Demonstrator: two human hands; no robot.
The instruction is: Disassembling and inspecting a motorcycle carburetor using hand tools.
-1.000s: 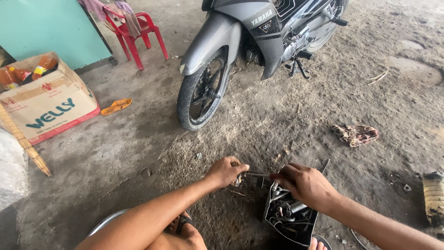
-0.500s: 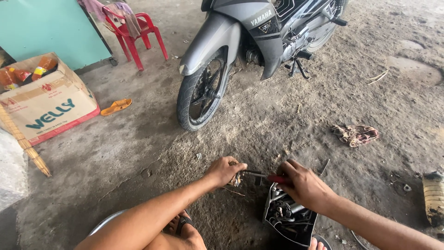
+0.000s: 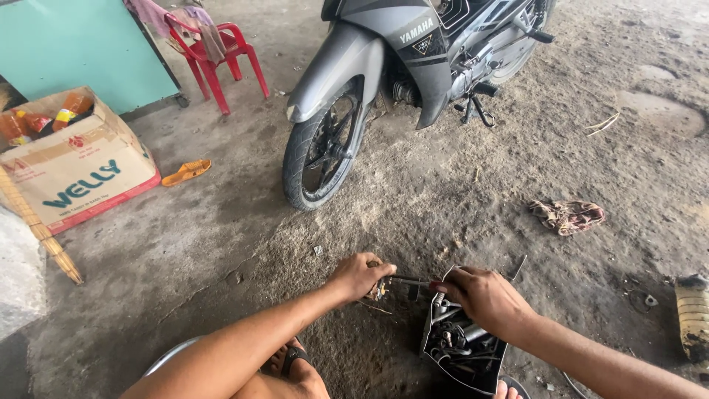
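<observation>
Hands meet low in the view; left hand [image 3: 360, 275] is clenched on a small metal part [image 3: 381, 287], right hand [image 3: 484, 297] grips a red-handled screwdriver [image 3: 413, 281]; since a second ago its shaft has closed in from three o'clock onto the part; motorcycle [image 3: 384, 81] stands at twelve o'clock.

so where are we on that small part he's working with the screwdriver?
Done: tools sit out in the open black tray by his knee. In hand: left hand grips a small metal part on the ground, right hand drives a red-handled screwdriver into it. Left: part not yet fitted anywhere; the motorcycle stands untouched behind.
</observation>
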